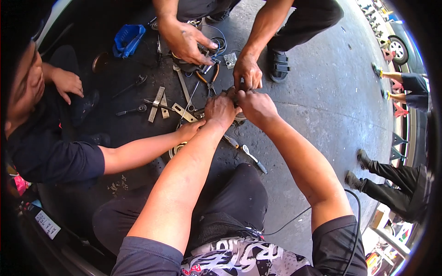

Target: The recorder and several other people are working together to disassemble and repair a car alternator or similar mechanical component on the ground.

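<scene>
My left hand (221, 109) and my right hand (257, 106) are closed side by side round a metal part (240, 117), mostly hidden beneath them; a silvery rounded piece shows below. A co-worker's hand (247, 72) reaches from the far side and touches the same spot with its fingertips. From the left, another person's hand (189, 130) lies against my left wrist, near a brass-coloured ring (177, 150). Just under my hands lie a screwdriver (231, 141) and a ratchet handle (254, 159).
Beyond are orange-handled pliers (210, 82), a long wrench (183, 87), a holed flat bar (184, 113), crossed metal bars (158, 104), another ratchet (132, 111), a small plastic bag (230, 60) and a blue plastic tray (128, 41). A black cable (355, 221) hangs by my right arm.
</scene>
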The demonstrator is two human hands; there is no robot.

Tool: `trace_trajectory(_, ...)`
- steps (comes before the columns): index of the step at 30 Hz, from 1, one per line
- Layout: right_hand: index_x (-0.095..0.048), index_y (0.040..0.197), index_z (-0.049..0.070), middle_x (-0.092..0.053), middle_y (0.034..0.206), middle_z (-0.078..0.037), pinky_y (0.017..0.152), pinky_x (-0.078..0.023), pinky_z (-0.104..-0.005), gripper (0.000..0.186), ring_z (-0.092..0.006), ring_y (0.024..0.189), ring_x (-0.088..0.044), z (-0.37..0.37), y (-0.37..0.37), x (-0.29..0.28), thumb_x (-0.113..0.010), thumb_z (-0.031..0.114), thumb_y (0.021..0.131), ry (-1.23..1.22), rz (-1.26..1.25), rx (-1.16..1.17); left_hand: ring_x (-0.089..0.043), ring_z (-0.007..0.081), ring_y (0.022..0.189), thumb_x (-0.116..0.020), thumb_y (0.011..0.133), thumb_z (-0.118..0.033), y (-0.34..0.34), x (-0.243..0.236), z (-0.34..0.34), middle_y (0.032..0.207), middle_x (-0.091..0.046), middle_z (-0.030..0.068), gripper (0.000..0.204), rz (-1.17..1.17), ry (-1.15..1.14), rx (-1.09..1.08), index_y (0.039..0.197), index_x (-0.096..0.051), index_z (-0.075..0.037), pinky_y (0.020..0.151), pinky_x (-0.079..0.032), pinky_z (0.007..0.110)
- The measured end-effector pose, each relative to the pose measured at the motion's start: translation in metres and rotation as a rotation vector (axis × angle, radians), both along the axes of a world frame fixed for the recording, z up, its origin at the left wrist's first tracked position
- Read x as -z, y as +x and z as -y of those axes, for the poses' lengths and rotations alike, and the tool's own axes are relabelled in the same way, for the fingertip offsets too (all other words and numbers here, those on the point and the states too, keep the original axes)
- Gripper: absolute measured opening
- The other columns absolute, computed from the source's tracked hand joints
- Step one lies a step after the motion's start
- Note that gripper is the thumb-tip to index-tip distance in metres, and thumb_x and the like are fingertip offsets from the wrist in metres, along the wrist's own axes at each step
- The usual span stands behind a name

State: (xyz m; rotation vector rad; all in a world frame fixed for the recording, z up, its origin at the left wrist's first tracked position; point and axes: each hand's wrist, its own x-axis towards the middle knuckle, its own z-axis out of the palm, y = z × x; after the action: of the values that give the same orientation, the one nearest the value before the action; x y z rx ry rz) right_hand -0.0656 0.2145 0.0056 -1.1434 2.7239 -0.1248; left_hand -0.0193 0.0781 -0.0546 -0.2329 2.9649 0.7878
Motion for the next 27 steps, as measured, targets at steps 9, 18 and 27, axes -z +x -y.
trace_trajectory(9, -0.061, 0.098, 0.006, -0.068, 0.091, -0.019, 0.074, -0.052, -0.0518, 0.015, -0.0418, 0.085, -0.067, -0.031, -0.002, -0.018, -0.063, 0.016, 0.087, -0.207, 0.070, 0.298, -0.065, 0.0289, 0.111, -0.077, 0.079, -0.049, 0.004, -0.009, 0.002, 0.117, -0.069, 0.0119, 0.077, 0.025, -0.011, 0.011, 0.141, -0.050, -0.011, 0.097, -0.047, 0.042)
trace_trajectory(18, -0.063, 0.102, 0.003, -0.066, 0.092, -0.016, 0.075, -0.055, -0.0474, 0.020, -0.0365, 0.089, -0.067, -0.017, -0.018, -0.010, -0.055, 0.008, 0.084, -0.140, -0.048, 0.038, -0.065, 0.0279, 0.110, -0.076, 0.080, -0.048, 0.002, -0.014, 0.001, 0.115, -0.070, 0.0096, 0.073, 0.094, -0.023, 0.006, 0.141, -0.050, -0.016, 0.098, -0.047, 0.043)
trace_trajectory(27, -0.066, 0.095, 0.004, -0.067, 0.096, -0.016, 0.075, -0.056, -0.0463, 0.017, -0.0341, 0.093, -0.067, -0.012, -0.030, -0.003, -0.054, 0.009, 0.084, -0.044, -0.055, -0.044, -0.061, 0.0264, 0.116, -0.075, 0.082, -0.047, 0.004, -0.011, 0.000, 0.118, -0.066, 0.0079, 0.077, 0.114, -0.010, 0.005, 0.147, -0.043, -0.021, 0.101, -0.043, 0.043)
